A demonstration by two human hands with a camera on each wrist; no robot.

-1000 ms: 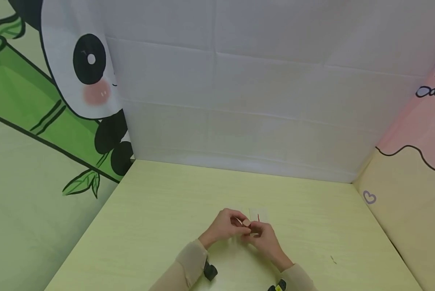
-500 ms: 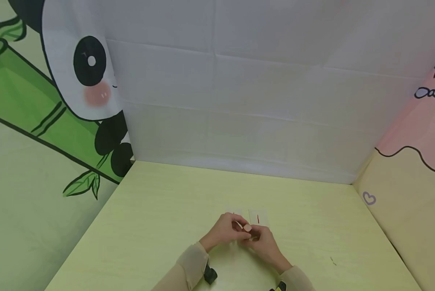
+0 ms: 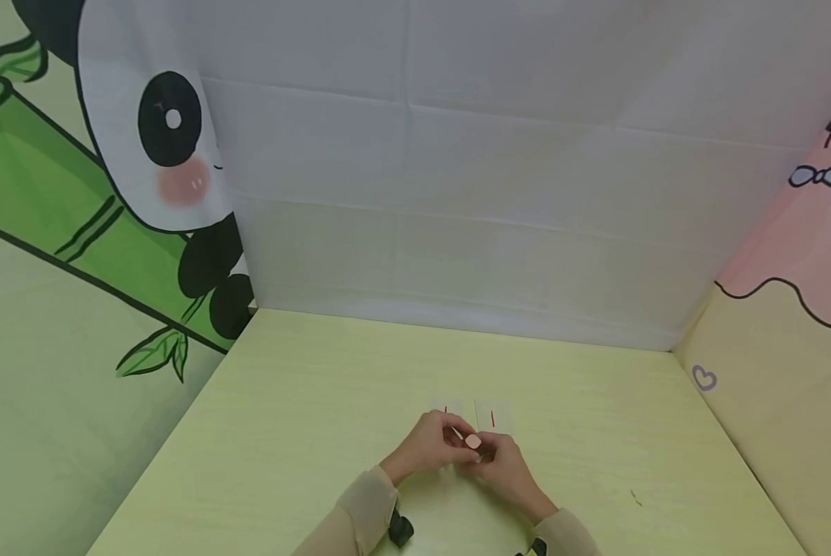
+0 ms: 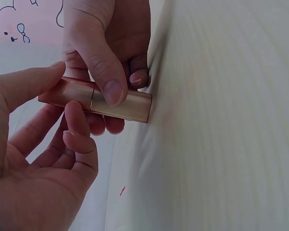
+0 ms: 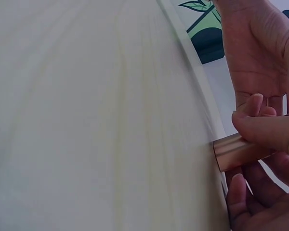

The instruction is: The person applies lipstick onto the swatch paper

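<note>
A capped lipstick (image 3: 473, 441) with a shiny copper-gold tube is held between both hands, just above the table. In the head view its round end faces up. My left hand (image 3: 429, 446) pinches the upper, redder end between thumb and fingers. My right hand (image 3: 509, 469) grips the lower, paler part, its thumb lying across the tube in the left wrist view. A seam between the two parts of the lipstick (image 4: 137, 106) shows there, with no gap. In the right wrist view the lower end of the lipstick (image 5: 236, 153) sticks out beyond the right fingers.
Two pale cards with red strokes lie flat just beyond the hands: the right card (image 3: 500, 413) and the left card (image 3: 455, 405), partly hidden by the left hand. A small dark mark (image 3: 635, 498) is on the table (image 3: 304, 401) at right. Printed cloth walls surround it.
Both hands have drawn slightly nearer to the body with the lipstick, uncovering more of the two cards. The grip of each hand looks much the same.
</note>
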